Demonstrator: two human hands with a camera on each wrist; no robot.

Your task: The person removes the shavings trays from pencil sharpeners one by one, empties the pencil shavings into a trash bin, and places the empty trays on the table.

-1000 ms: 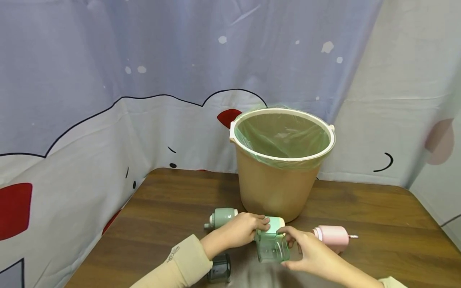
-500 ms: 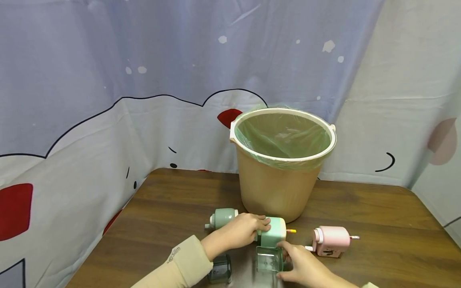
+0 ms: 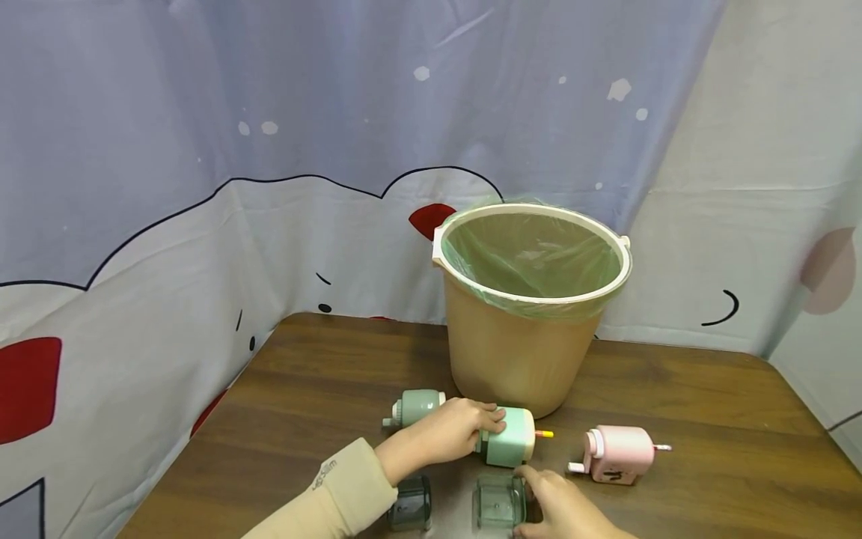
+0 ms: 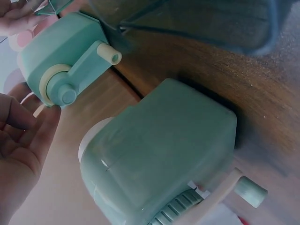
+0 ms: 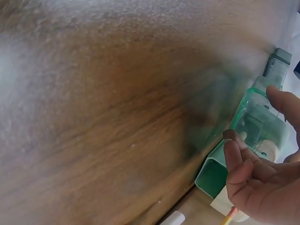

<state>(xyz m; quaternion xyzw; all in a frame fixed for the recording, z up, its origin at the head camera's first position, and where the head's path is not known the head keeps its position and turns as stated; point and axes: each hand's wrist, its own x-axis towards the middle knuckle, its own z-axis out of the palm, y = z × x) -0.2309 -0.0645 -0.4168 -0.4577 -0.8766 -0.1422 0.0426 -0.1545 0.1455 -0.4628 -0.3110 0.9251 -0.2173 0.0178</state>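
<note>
In the head view, a mint green crank pencil sharpener [image 3: 509,442] lies in front of the bucket, a pencil [image 3: 544,434] sticking out of its right end. My left hand [image 3: 453,430] grips it from the left, fingers over its top. The left wrist view shows those fingers beside the crank [image 4: 89,75]. Between thumb and fingers, my right hand [image 3: 562,505] holds a clear green shavings drawer [image 3: 500,501] by its edges, low at the tabletop, nearer me than the sharpener. From the right wrist view, an open slot [image 5: 212,178] shows in the sharpener's body.
A grey-green sharpener [image 3: 419,406] lies left behind my left hand. Near my left sleeve sits a dark clear drawer [image 3: 411,503]. A pink sharpener [image 3: 619,453] with a pencil stands on the right. Behind them, a tan bucket [image 3: 518,352] with a green liner stands on the wooden table [image 3: 337,367].
My right hand has drawn the clear drawer away from the mint sharpener, toward me and down to the tabletop. The left hand stays on the sharpener.
</note>
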